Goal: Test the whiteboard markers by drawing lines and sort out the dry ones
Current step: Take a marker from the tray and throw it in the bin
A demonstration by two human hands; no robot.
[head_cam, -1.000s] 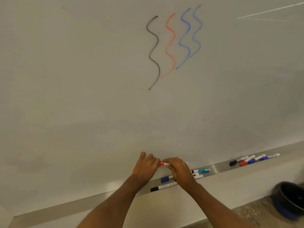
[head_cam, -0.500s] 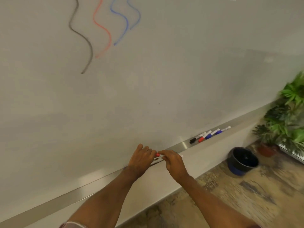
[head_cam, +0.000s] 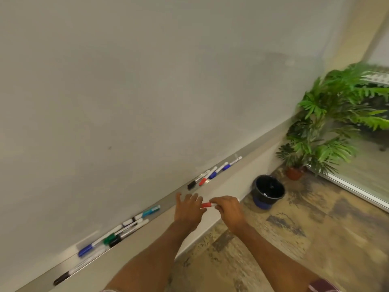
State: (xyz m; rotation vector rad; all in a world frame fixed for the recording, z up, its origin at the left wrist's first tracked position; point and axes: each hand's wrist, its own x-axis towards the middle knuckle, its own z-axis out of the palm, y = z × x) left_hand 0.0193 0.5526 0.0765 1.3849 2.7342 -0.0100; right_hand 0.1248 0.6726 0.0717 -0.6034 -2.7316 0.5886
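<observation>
Progress looks roughly midway, as a judgement. The right hand pinches a white whiteboard marker with a red cap in curled fingers, holding it in the air just in front of the long metal ledge under the pale whiteboard. The left hand has loose, spread fingers right beside the cap; whether they touch it is unclear.

Toward the ledge's right end lies a row of four capped markers: one black, one red, two blue, probably already sorted. Toward its left end a blurred, overlapping cluster of markers waits. It holds at least six, with teal, green, blue and black among them.

One round black bin with a blue base stands on the floor, perhaps for dry ones. No test lines show on the visible board.
</observation>
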